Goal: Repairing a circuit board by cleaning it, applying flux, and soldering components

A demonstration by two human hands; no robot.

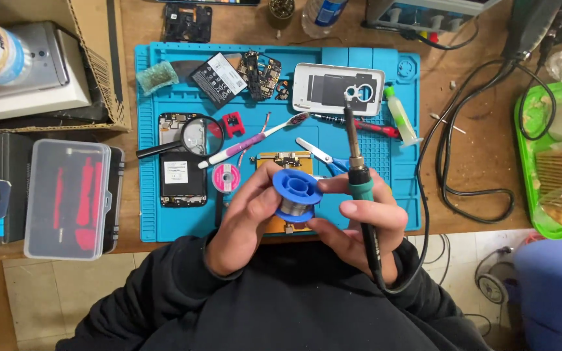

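The solder spool (297, 195) and both hands (250, 218) largely hide what seems a board holder (285, 159).

Blue solder spool (297, 194) beside upright green-collared soldering iron (360, 175).

Solder spool (297, 195) left of soldering iron (359, 175)

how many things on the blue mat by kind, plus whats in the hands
In the left hand: solder spool 1
In the right hand: soldering iron 1
On the blue mat:
magnifying glass 1
toothbrush 1
scissors 1
white phone cover 1
Total: 6
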